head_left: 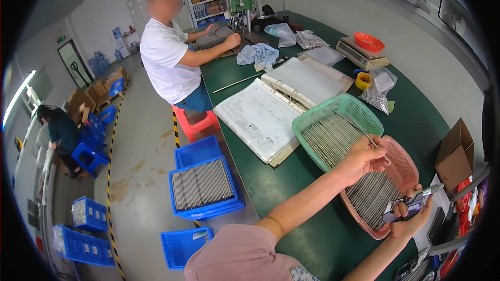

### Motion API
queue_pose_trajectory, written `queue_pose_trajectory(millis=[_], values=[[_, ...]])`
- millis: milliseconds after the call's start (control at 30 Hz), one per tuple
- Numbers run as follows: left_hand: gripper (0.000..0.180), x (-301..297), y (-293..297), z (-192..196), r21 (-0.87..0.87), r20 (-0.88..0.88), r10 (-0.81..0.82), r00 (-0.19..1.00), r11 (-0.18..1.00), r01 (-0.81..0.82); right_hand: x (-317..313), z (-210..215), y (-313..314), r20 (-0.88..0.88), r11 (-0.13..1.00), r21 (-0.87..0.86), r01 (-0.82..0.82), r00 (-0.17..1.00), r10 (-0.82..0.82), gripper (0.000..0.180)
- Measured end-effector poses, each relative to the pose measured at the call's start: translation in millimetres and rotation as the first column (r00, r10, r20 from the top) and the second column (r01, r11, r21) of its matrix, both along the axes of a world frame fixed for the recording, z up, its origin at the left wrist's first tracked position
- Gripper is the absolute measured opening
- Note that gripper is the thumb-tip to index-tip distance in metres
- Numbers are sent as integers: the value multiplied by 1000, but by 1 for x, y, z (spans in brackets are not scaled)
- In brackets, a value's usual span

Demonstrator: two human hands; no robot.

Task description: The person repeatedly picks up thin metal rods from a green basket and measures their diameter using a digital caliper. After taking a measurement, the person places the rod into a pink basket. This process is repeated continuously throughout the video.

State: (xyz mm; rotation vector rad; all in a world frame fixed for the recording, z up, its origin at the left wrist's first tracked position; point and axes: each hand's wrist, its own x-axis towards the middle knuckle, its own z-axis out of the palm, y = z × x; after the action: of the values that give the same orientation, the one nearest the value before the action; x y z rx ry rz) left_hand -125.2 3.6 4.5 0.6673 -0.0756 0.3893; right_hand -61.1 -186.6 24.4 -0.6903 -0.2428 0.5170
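My left hand [360,159] pinches a thin metal rod [363,131], which slants over the near edge of a green plastic basket [383,118]. Inside that basket lie many similar rods [329,136]. A pink basket [405,157] stands against it, closer to me, also holding a pile of rods [371,200]. Over its right side my right hand [415,222] grips what looks like a digital micrometer [431,190] with a small display. The fingers partly cover the tool, and the held rod is apart from it.
An open ring binder [255,119] lies left of the baskets on the green table [307,229]. Blue crates [182,209], one full of rods, stand at the lower left. A scale [359,54], bags, tape and a cardboard box [456,151] line the right. A co-worker [166,57] sits at the far end.
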Motion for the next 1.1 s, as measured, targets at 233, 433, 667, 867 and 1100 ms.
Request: queue_pose_trajectory(millis=[233,433,667,867,1100], values=[[30,-4,-17,7,151,0,-75,997,986,74,-2,3,-2,0,1000,-10,13,1000,-13,40],[28,-7,-29,12,337,-19,-108,994,935,108,2,0,-6,23,1000,-9,15,1000,-15,41],[27,-4,-40,11,325,-42,-155,987,932,161,-4,8,-1,-25,999,-36,39,999,-40,41],[27,-7,-41,11,359,-38,-170,985,917,172,-5,7,-2,-20,998,-42,41,999,-42,40],[28,-9,-42,12,369,-39,-217,975,904,216,-11,9,-3,-34,997,-48,69,997,-70,43]])
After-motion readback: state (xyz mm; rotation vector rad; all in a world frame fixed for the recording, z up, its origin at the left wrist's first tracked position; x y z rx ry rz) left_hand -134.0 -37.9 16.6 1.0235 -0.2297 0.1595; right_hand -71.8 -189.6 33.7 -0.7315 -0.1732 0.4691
